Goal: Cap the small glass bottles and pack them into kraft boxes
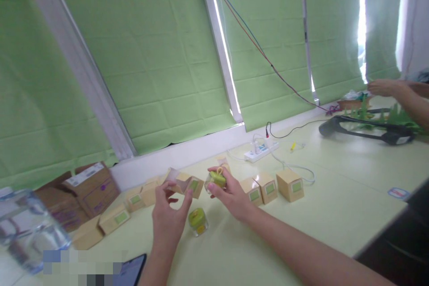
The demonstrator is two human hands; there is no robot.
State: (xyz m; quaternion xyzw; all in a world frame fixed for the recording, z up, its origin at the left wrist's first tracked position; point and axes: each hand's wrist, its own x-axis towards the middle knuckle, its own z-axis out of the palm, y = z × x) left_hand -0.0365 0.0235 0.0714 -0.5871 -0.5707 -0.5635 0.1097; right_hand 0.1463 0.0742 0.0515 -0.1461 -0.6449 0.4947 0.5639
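My left hand [168, 214] holds a small tan box [188, 184] with a green label, its flap open, between thumb and fingers. My right hand [231, 194] grips a small clear jar [216, 180] with green contents and a yellow ring on top, right beside the box's open end. A second green jar [197, 221] stands on the pale table [335, 205] just below my hands.
Closed tan boxes sit at right [290, 184] and at left [114, 219]. A brown carton [90, 187] and a clear water bottle [27, 228] are at left, a phone [130, 270] near the front edge. A power strip [261, 152] lies by the window. Another person's hand [385, 87] works at far right.
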